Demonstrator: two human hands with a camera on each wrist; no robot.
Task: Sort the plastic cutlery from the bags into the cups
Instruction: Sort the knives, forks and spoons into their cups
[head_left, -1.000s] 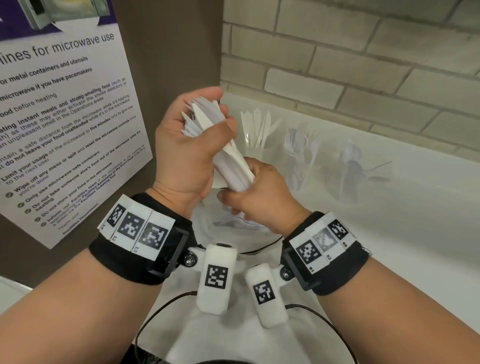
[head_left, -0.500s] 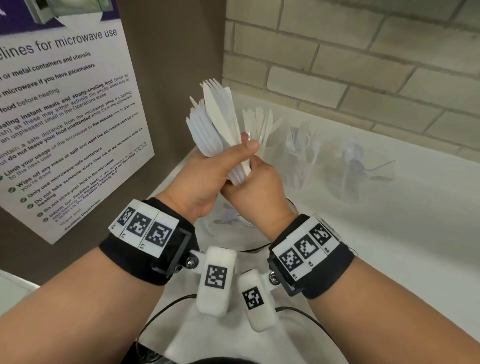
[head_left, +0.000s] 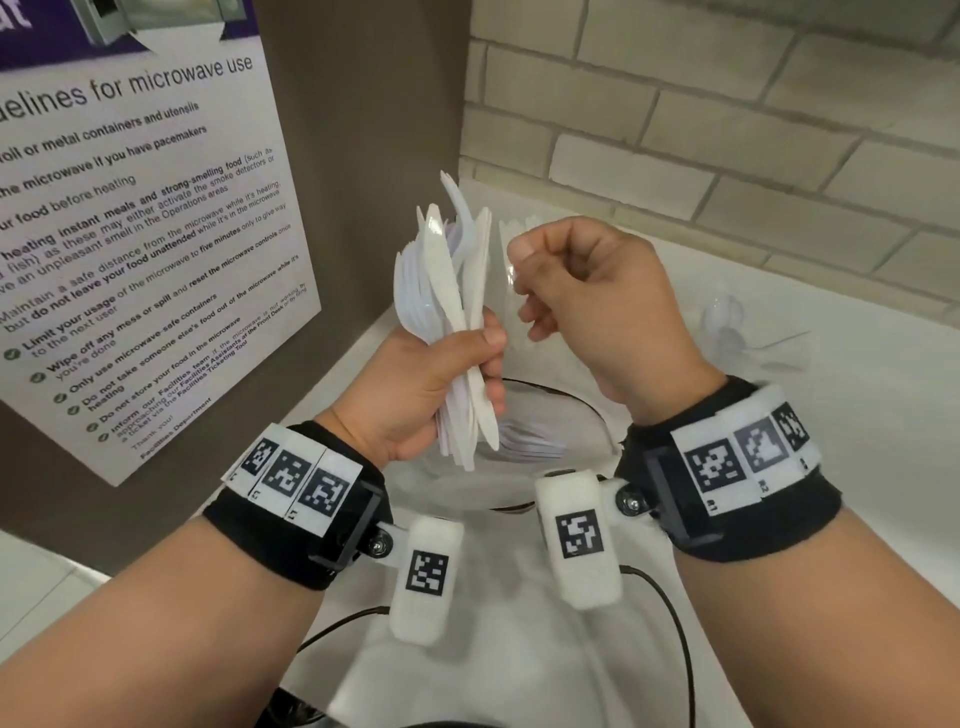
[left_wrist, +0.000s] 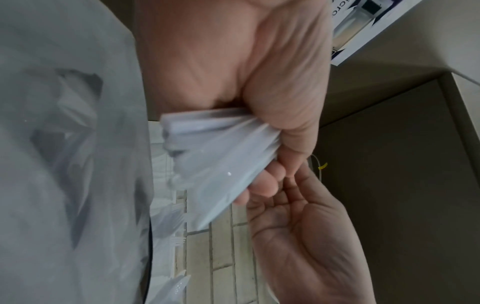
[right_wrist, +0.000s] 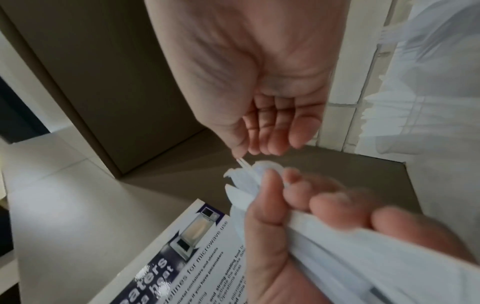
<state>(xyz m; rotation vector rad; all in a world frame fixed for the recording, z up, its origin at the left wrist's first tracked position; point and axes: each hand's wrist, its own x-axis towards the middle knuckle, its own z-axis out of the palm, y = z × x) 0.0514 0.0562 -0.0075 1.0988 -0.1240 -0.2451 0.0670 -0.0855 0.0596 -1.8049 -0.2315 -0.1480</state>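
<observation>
- Left hand (head_left: 415, 384): fingers and thumb wrapped round a bundle of white plastic cutlery (head_left: 452, 312), gripping it about its lower handles. The bundle stands roughly upright and fans out above the fist; handle ends stick out below it. Knife blades and fork tines show at the top.
- Right hand (head_left: 587, 312): raised just to the right of the bundle's upper half, level with the blades. Fingers are loosely curled toward the palm. In the right wrist view a thin white sliver shows at the thumb tip; whether it is pinched or merely touched cannot be told.
- The two hands are close but not touching; the bundle sits between them, held by the left alone.
- Clear plastic bag (head_left: 540, 441): lies on the counter directly below the hands, with more white cutlery visible inside it.
- Counter (head_left: 831, 441): white, running to the brick wall (head_left: 727, 130) at its far edge.
- Clear cup (head_left: 727, 332): stands near the far edge, right of the right hand, with clear utensils in it. Further cutlery tips (head_left: 511, 228) rise just behind the right hand's knuckles; their cup is hidden.
- Microwave notice (head_left: 130, 234): fixed to the brown panel at the counter's left end.
- Both wrists carry black bands with printed markers.
</observation>
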